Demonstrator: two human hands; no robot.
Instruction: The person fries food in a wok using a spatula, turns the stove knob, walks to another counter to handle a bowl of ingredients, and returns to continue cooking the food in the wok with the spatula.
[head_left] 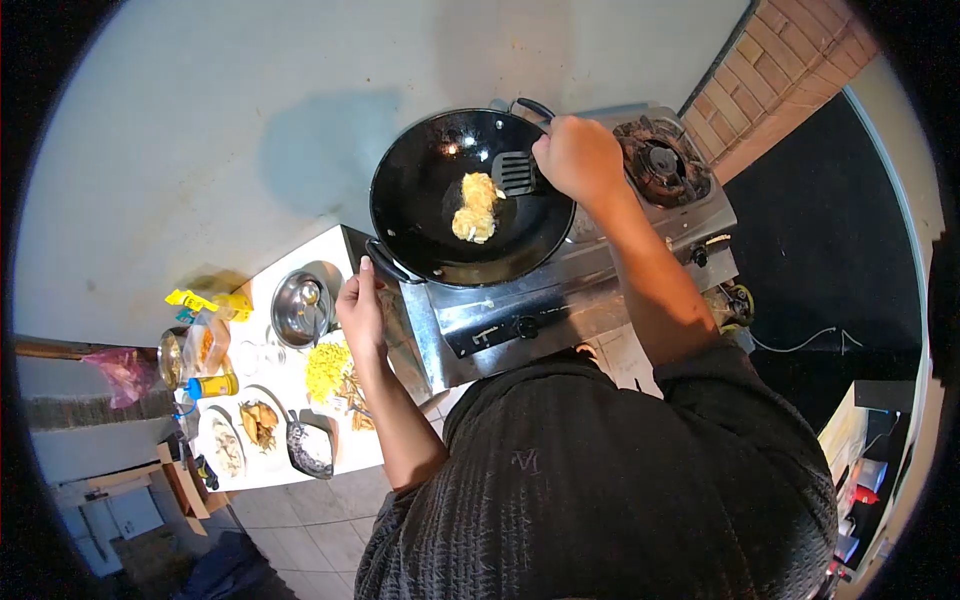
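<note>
A black wok (420, 190) sits on the left side of the gas stove (490, 320). Inside it lies a yellowish-white clump of cooked egg (477, 208), with the slotted head of a dark spatula (513, 173) touching or just beside its upper right. My right hand (582, 160), above the wok's right rim, is closed round the spatula, whose handle it mostly hides. At the wok's lower left, my left hand (361, 312) grips the wok's side handle (390, 262), thumb on top. Its other fingers are partly hidden.
Left of the stove, a white table (270, 470) bears a metal bowl (302, 309), chopped yellow food (327, 370), a yellow-and-blue bottle (213, 386) and several dishes of ingredients. A second burner (663, 160) is at the right. The wall (330, 90) stands close behind the wok.
</note>
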